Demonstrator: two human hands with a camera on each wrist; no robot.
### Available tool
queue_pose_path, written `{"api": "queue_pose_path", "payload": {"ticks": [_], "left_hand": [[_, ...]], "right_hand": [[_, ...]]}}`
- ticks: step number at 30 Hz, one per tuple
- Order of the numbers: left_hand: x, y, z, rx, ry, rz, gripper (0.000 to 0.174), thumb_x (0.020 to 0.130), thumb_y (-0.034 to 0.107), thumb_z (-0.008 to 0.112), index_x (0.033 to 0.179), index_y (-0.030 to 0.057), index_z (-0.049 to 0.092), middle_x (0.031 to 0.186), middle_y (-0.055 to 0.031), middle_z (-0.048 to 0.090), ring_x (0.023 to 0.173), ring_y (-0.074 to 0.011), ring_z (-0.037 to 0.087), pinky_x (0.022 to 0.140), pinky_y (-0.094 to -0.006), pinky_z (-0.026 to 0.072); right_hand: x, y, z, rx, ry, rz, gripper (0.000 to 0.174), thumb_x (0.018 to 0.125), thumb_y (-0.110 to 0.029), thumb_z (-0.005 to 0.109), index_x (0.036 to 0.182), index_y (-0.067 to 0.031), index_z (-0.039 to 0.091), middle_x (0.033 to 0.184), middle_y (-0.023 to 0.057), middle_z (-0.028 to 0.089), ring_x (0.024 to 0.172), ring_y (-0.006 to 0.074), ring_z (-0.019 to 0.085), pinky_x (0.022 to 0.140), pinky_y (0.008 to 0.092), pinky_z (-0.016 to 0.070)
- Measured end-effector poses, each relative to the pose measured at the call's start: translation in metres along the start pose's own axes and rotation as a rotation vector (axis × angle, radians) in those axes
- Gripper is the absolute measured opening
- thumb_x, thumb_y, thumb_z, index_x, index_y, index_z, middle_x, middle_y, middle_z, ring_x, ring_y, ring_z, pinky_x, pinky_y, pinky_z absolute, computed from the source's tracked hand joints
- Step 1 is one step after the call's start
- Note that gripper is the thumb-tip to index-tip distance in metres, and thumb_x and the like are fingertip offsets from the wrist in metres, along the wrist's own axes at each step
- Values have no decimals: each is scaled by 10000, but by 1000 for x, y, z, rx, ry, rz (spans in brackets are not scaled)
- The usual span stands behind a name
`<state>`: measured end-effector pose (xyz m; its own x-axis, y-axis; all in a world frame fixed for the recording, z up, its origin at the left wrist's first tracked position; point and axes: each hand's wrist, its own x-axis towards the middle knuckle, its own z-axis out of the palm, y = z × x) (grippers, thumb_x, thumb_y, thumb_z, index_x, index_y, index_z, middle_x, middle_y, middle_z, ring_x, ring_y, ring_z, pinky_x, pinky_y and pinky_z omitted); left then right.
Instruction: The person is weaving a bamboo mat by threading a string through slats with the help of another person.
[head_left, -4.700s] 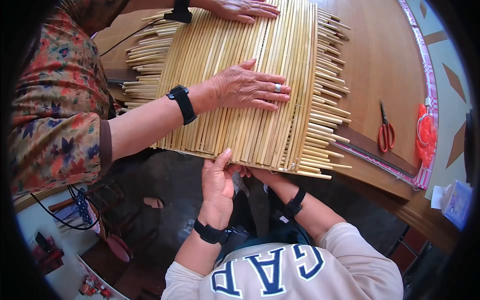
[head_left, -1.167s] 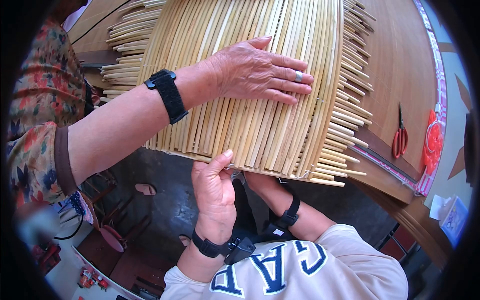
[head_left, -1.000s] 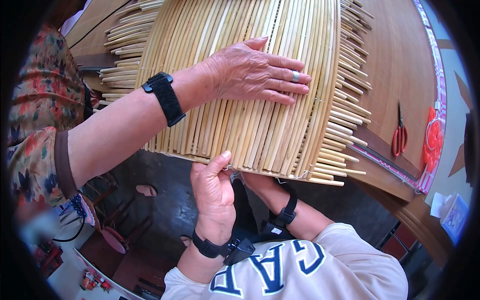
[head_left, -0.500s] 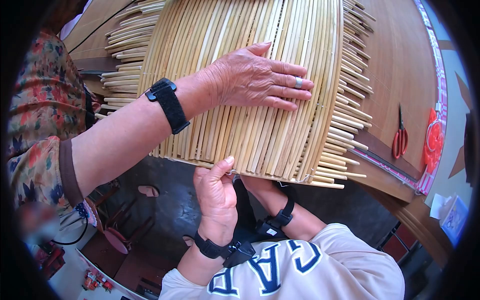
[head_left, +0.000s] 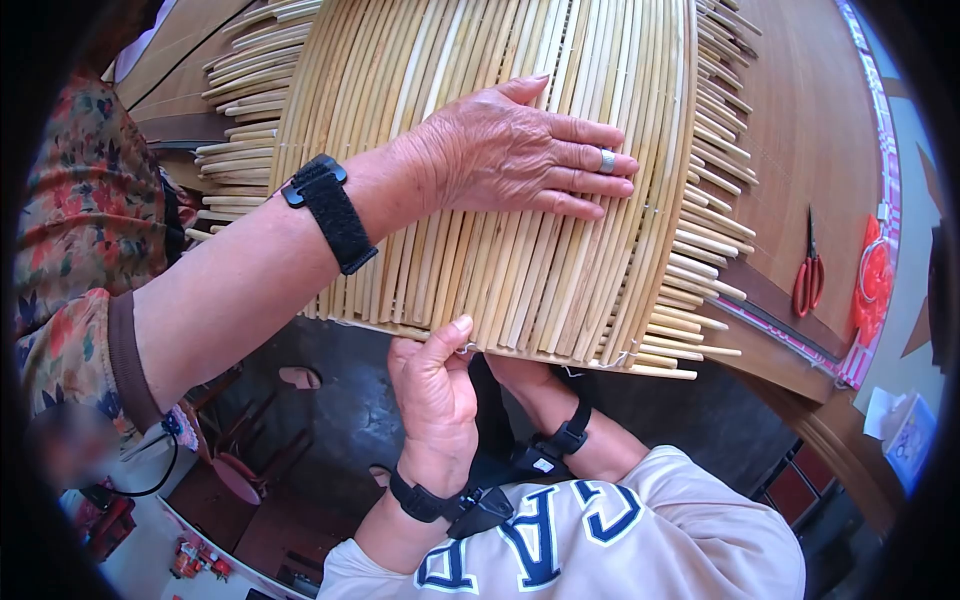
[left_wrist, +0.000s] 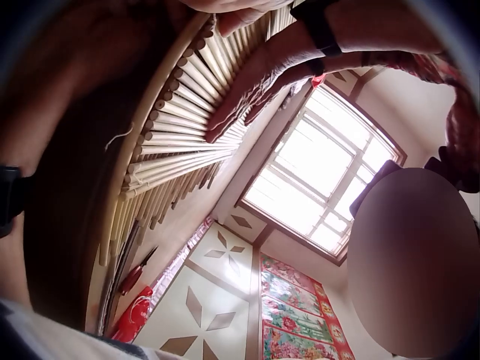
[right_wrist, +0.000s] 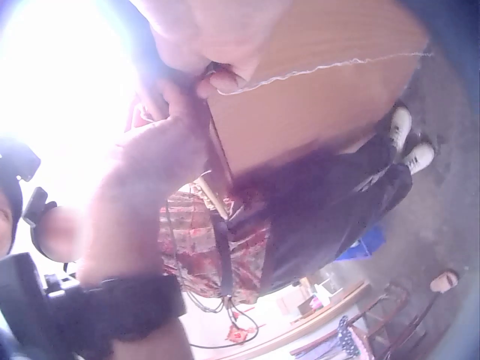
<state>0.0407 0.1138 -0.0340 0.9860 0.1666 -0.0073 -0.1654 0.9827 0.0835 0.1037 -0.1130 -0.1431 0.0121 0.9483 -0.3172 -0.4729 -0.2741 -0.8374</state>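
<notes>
In the head view, my left hand (head_left: 435, 400) grips the near edge of a mat of pale sticks (head_left: 500, 270), thumb on top and fingers underneath. My right arm reaches beneath that edge, its hand hidden there. In the right wrist view, the curled fingers of my right hand (right_wrist: 206, 37) are against a white thread (right_wrist: 322, 73), close to my left hand (right_wrist: 161, 142). Another person's hand (head_left: 530, 155), wearing a ring, rests flat on the sticks. The left wrist view has my left hand (left_wrist: 229, 11) at the mat's rim (left_wrist: 135, 135) and a loose thread end (left_wrist: 118, 138).
Red-handled scissors (head_left: 809, 275) lie on the wooden table (head_left: 790, 130) right of the mat, near a red plastic bag (head_left: 874, 270). A tissue pack (head_left: 910, 435) is at the far right. Stools (head_left: 237, 478) stand below left.
Compared with the oldest frame, the mat fills more of the head view and the other person's second hand is out of sight. Since half a second ago, the view has shifted only slightly.
</notes>
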Motion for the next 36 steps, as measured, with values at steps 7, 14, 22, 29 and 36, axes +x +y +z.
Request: {"api": "queue_pose_path", "payload": {"ticks": [7, 14, 22, 29, 36], "left_hand": [[1, 0, 3, -24, 5, -14, 714, 912, 513, 134, 1387, -18, 102, 1456, -178, 100, 1353, -303, 84, 1108, -411, 43], [2, 0, 6, -31, 23, -12, 717, 910, 519, 112, 1388, -16, 105, 1456, -177, 101, 1353, -304, 91, 1107, -414, 57], [0, 0, 6, -27, 45, -8, 721, 908, 525, 113, 1389, -12, 107, 1456, -176, 102, 1351, -308, 92, 1107, -422, 54], [0, 0, 2, -113, 55, 3, 720, 905, 509, 183, 1363, -47, 154, 1443, -197, 136, 1342, -323, 109, 1110, -429, 30], [0, 0, 2, -68, 19, -9, 734, 903, 537, 127, 1390, -10, 89, 1459, -169, 85, 1355, -295, 73, 1110, -399, 38]], "right_hand": [[-13, 7, 1, -9, 85, 107, 370, 854, -188, 569, 1179, -39, 476, 1156, 116, 495, 1087, 229, 450, 915, 356, 371], [-16, 6, -1, 89, 146, 236, 415, 858, -217, 564, 1220, -41, 463, 1217, 143, 479, 1156, 256, 421, 971, 382, 335], [-8, -4, 4, -66, 42, 105, 433, 852, -223, 573, 1230, -46, 457, 1231, 147, 471, 1167, 257, 416, 978, 381, 328], [-3, -16, 3, -306, -43, 23, 449, 846, -228, 581, 1238, -50, 453, 1243, 152, 465, 1176, 258, 412, 984, 380, 322], [0, -32, 0, -592, -146, -55, 465, 840, -233, 589, 1246, -55, 448, 1255, 156, 458, 1185, 259, 408, 991, 379, 316]]}}
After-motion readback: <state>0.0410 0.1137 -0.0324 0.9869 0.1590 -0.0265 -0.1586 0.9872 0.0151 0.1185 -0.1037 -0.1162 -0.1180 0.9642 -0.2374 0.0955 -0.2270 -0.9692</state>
